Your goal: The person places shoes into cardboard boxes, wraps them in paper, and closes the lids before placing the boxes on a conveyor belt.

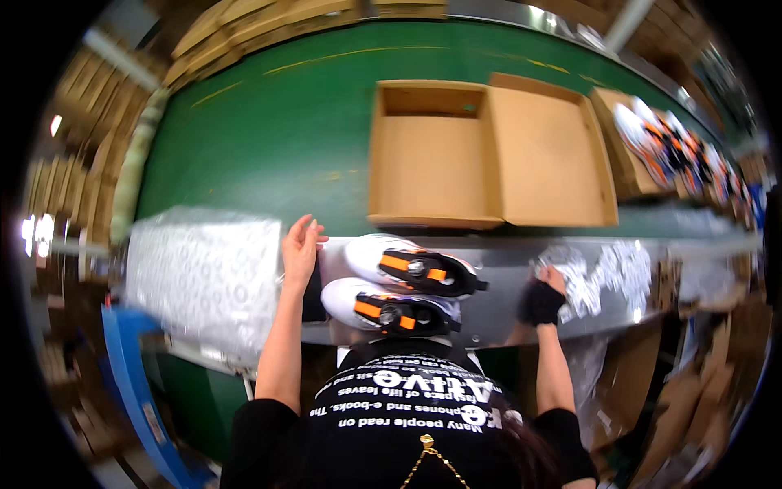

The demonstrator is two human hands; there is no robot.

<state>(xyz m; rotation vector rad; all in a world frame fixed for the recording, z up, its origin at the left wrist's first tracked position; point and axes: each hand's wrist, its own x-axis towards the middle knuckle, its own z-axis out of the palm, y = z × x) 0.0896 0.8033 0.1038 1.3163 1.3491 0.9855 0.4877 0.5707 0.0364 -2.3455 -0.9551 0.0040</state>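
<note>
Two white shoes with black and orange parts, a far shoe (415, 265) and a near shoe (387, 308), lie side by side on the metal bench in front of me, toes to the left. My left hand (301, 247) is raised left of the toes, its fingers loosely apart and holding nothing I can see. My right hand (551, 285), in a black fingerless cover, reaches to crumpled white paper (580, 281) on the right. Its fingers are curled at the paper's left edge; what lies in them is hidden. Beyond the shoes stands an open brown shoebox (432, 167), its lid (550, 155) folded to the right.
A stack of clear, patterned plastic bags (204, 277) lies on the left. The shoebox rests on a green conveyor belt (269, 138). Another box (615, 147) with white and orange shoes (652, 143) stands at the far right. A blue metal frame (134, 383) rises at lower left.
</note>
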